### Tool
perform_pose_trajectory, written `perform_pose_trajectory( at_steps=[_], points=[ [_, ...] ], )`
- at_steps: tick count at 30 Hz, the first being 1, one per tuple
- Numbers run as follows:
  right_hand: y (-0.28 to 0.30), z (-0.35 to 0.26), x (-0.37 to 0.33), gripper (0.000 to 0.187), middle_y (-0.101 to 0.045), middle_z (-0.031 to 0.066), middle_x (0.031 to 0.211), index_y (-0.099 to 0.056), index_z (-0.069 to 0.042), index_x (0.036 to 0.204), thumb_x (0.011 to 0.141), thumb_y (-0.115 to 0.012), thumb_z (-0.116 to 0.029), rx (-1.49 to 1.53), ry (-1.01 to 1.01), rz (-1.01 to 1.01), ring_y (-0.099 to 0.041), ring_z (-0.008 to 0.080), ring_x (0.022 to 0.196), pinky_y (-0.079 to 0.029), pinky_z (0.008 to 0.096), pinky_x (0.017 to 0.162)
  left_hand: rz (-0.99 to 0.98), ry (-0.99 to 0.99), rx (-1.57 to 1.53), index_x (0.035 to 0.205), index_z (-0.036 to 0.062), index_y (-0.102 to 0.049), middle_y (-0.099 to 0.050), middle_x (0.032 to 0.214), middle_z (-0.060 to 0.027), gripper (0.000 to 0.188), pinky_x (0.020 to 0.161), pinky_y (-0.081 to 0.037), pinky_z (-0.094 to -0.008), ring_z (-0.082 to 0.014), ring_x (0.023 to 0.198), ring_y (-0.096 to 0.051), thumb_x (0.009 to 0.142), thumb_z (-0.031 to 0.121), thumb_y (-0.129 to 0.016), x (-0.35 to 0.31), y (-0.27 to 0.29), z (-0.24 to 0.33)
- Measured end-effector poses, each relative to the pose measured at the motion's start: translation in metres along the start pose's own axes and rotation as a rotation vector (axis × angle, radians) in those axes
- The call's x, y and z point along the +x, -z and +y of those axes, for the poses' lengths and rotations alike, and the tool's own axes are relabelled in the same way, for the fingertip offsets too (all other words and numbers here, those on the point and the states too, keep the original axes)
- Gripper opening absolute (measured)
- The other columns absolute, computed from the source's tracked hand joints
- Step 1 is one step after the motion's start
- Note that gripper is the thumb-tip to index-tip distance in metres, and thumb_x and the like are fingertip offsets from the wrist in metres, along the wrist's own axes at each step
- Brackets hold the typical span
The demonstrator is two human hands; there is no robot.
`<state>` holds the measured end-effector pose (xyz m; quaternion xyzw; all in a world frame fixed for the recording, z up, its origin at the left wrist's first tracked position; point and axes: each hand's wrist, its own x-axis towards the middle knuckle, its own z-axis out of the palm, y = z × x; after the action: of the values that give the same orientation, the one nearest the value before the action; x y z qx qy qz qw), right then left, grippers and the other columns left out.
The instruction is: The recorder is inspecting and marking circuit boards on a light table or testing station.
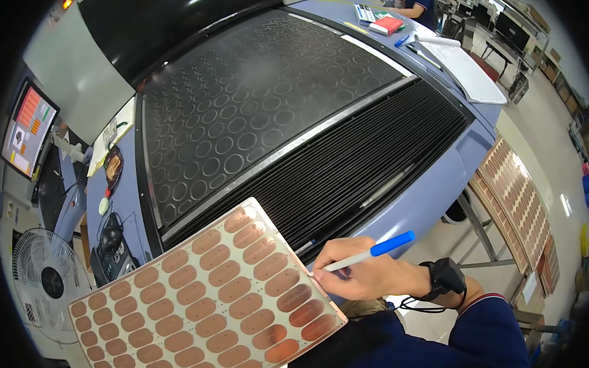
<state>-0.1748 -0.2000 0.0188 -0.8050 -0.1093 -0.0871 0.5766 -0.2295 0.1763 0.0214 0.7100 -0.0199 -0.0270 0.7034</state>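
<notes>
Panel (pixel 204 298), thin, stiff and light-looking, lay tilted off the machine's (pixel 412 202) near edge, best held by its edges, while the right hand (pixel 363 276) pinched a pen (pixel 370 251) at its right edge; left hand unseen.

You worked under bright, even overhead light. Glare streaked the glossy black hood (pixel 170 21) and shone on the copper panel (pixel 210 305). Shadows stayed soft. Your view was sharp at centre, but the fisheye bent edges and left the corners black.
</notes>
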Motion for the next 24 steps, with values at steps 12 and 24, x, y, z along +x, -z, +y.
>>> perform_pose_trajectory(
  at_steps=[12, 24],
  points=[
    [-0.005, 0.013, -0.002, 0.01, -0.063, 0.0091, 0.073, -0.06, -0.003, 0.086, 0.084, -0.07, -0.004, -0.006, 0.21, 0.025, -0.062, 0.0269, 0.064, -0.049, 0.0367, 0.057, 0.026, 0.025, -0.029, 0.151, -0.0037, -0.037, -0.054, 0.141, -0.0208, 0.064, 0.1, -0.054, -0.0445, -0.0297, 0.125, -0.06, 0.098, 0.016, -0.067, -0.007, 0.004, -0.002],
    [-0.015, 0.045, -0.009, 0.007, -0.062, 0.0085, 0.082, -0.059, -0.003, 0.097, 0.096, -0.065, -0.007, 0.42, 0.205, 0.328, -0.059, 0.0139, 0.068, -0.047, 0.0265, 0.059, 0.299, -0.232, -0.385, 0.158, -0.0005, -0.022, -0.051, 0.145, -0.0231, 0.082, 0.098, -0.057, -0.05, -0.0343, 0.122, -0.061, 0.09, 0.009, -0.067, -0.06, 0.06, -0.016]
  ],
)
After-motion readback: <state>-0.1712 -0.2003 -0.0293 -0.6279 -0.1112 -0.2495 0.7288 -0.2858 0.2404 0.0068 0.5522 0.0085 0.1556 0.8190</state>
